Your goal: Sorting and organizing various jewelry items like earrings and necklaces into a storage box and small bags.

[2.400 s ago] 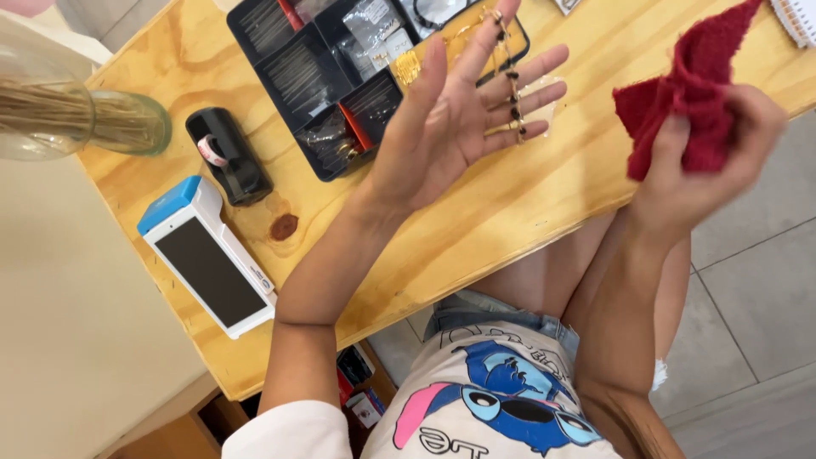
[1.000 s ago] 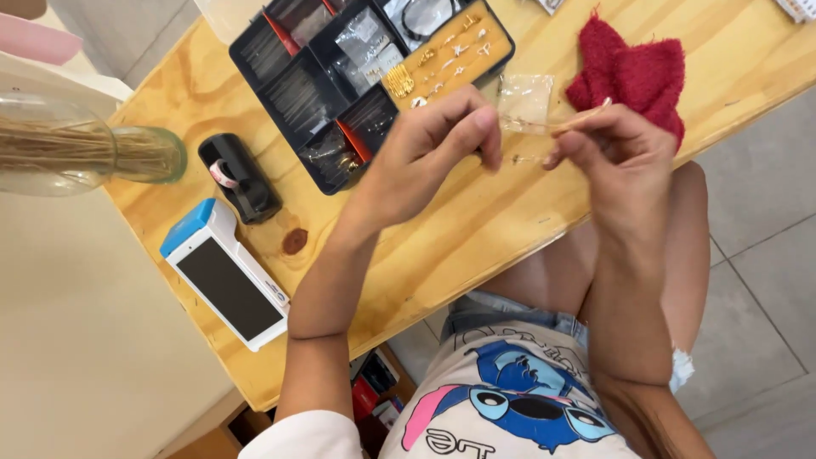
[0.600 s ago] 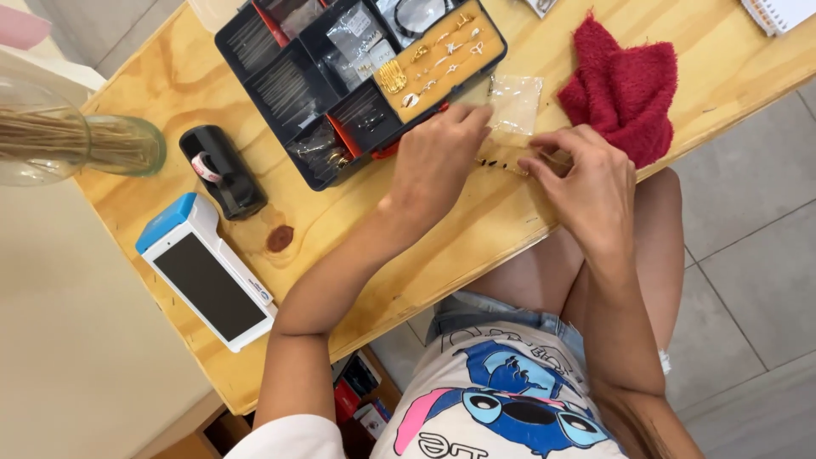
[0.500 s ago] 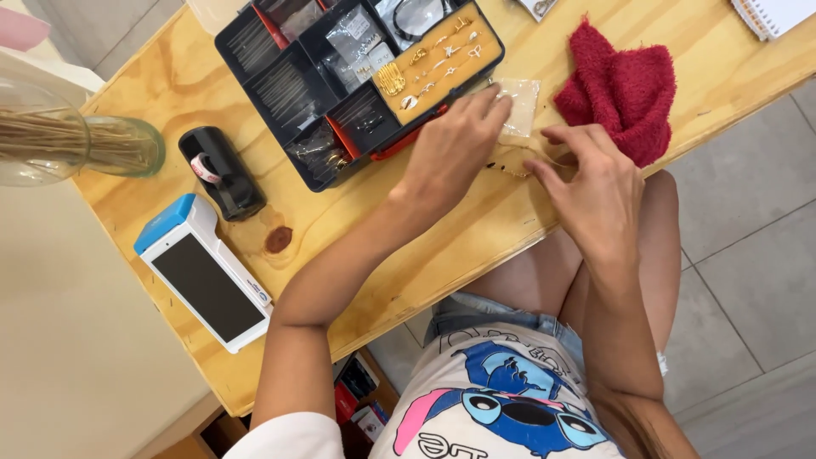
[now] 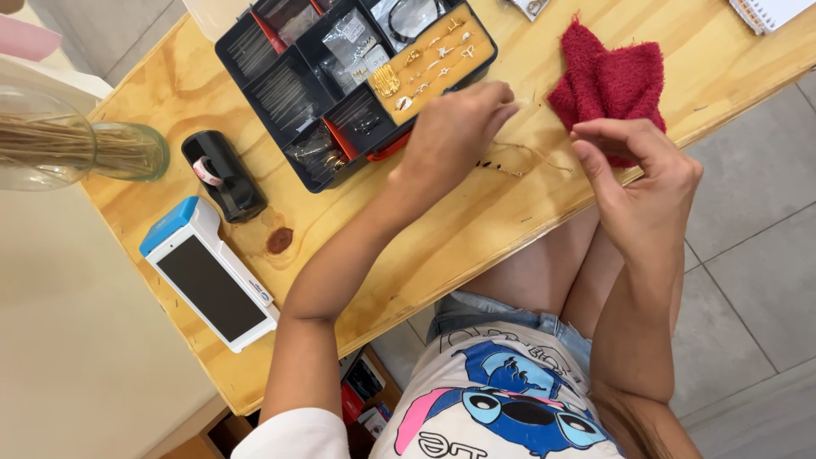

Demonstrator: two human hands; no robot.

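Both hands are now lifting apart, stretching a thin chain (image 5: pixel 529 159) over the table (image 5: pixel 476 221) at upper centre. Left of centre, the left hand (image 5: pixel 459 127) is pinching one chain end beside the black compartment tray (image 5: pixel 280 89). Right of centre, the right hand (image 5: pixel 637 183) is pinching the other end near the red cloth (image 5: pixel 608 81).

A light plywood table (image 5: pixel 255 357) with visible grain and a dark knot runs diagonally across the view. To the right lies a floor (image 5: pixel 748 280) of large grey tiles with pale joints, and a plain beige surface (image 5: pixel 76 340) fills the lower left. The light is soft and even.
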